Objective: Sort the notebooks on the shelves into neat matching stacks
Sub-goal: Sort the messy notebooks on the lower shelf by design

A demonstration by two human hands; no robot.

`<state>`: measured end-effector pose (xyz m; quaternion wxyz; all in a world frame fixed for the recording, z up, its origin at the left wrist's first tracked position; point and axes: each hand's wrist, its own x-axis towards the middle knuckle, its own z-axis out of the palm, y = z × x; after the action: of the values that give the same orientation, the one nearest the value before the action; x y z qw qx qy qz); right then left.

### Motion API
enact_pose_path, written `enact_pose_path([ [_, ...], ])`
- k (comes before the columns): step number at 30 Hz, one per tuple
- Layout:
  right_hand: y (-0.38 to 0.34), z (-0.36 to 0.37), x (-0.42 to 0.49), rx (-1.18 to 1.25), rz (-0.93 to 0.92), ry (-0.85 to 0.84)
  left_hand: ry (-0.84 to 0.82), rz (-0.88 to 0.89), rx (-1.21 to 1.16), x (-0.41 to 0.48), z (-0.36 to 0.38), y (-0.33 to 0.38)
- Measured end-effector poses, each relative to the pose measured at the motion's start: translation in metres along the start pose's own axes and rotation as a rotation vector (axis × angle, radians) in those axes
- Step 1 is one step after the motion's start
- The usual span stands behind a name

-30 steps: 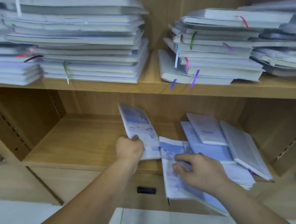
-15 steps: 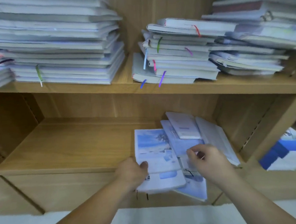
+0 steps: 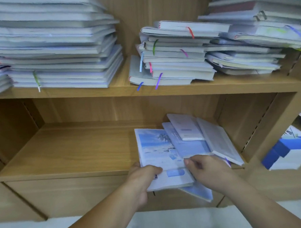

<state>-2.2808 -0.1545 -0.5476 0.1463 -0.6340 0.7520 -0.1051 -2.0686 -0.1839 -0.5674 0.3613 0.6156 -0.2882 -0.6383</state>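
Observation:
A blue beach-picture notebook [image 3: 155,148] lies flat at the front of the lower shelf [image 3: 69,150], jutting over the edge. My left hand [image 3: 144,174] grips its near left edge, thumb on the cover. My right hand [image 3: 206,168] pinches the near edge of a pale blue notebook [image 3: 192,146] that overlaps it on the right. A small white notebook [image 3: 184,127] and a thicker white one [image 3: 218,141] lie on that loose pile. Another blue notebook [image 3: 200,192] sticks out below, under my right hand.
The upper shelf [image 3: 120,89] holds a tall stack of notebooks [image 3: 57,49] on the left and two messy stacks [image 3: 174,54] [image 3: 250,37] with coloured ribbon markers on the right. A blue and white box [image 3: 287,151] stands right of the bookcase.
My left hand brought the beach-picture notebook from upright down flat onto the pile. My right hand shifted from the lower blue notebook to the pale blue one's edge. The view panned right.

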Motion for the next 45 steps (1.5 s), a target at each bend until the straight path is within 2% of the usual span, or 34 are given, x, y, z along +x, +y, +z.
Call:
enact_pose_path([
  [3, -0.005, 0.002, 0.001, 0.001, 0.025, -0.039, 0.017, -0.02, -0.025, -0.001, -0.018, 0.012],
  [6, -0.012, 0.005, -0.001, 0.023, 0.029, -0.099, 0.092, 0.033, -0.063, 0.0, -0.058, 0.031],
  [10, -0.028, 0.004, 0.002, -0.068, 0.009, 0.041, 0.187, 0.1, -0.003, -0.011, -0.125, 0.041],
  [12, -0.044, 0.011, -0.001, -0.114, -0.012, 0.062, 0.129, 0.078, 0.002, -0.013, -0.14, 0.033],
  [14, -0.059, 0.024, -0.006, -0.046, -0.102, 0.054, 0.074, 0.056, -0.046, -0.012, -0.14, 0.029],
  [17, -0.068, 0.024, -0.008, 0.098, -0.187, 0.135, 0.024, 0.054, -0.205, -0.007, -0.129, 0.036],
  [20, -0.067, 0.002, -0.008, 0.326, -0.095, 0.242, -0.126, 0.069, -0.229, -0.015, -0.106, 0.043],
  [21, -0.067, -0.006, -0.008, 0.489, -0.002, 0.195, -0.169, 0.077, -0.188, -0.016, -0.095, 0.041],
  [23, -0.064, -0.012, -0.011, 0.906, 0.189, -0.027, -0.225, 0.089, -0.088, -0.019, -0.07, 0.031],
  [24, -0.061, -0.011, -0.012, 1.016, 0.24, -0.111, -0.237, 0.095, -0.043, -0.02, -0.057, 0.026],
  [25, -0.056, -0.008, -0.013, 1.019, 0.267, -0.133, -0.248, 0.108, -0.008, -0.02, -0.046, 0.021],
  [27, -0.044, -0.003, -0.014, 0.939, 0.273, -0.048, -0.261, 0.125, 0.011, -0.02, -0.027, 0.018],
  [29, -0.035, -0.005, -0.01, 0.851, 0.194, 0.058, -0.271, 0.143, -0.003, -0.018, -0.018, 0.023],
  [33, -0.019, -0.021, 0.001, 0.86, 0.028, 0.163, -0.228, 0.2, -0.078, -0.012, -0.001, 0.034],
  [36, 0.005, -0.024, 0.014, 0.61, 0.029, 0.353, -0.231, 0.17, -0.108, -0.008, 0.014, 0.035],
  [39, 0.04, -0.015, 0.029, 0.331, 0.102, 0.311, -0.216, 0.124, -0.067, 0.0, 0.035, 0.027],
  [42, 0.063, -0.008, 0.031, 0.239, 0.11, 0.176, -0.148, 0.106, -0.073, 0.007, 0.05, 0.018],
  [45, 0.075, -0.01, 0.03, 0.11, 0.111, 0.22, -0.105, 0.097, -0.114, 0.008, 0.054, 0.016],
])
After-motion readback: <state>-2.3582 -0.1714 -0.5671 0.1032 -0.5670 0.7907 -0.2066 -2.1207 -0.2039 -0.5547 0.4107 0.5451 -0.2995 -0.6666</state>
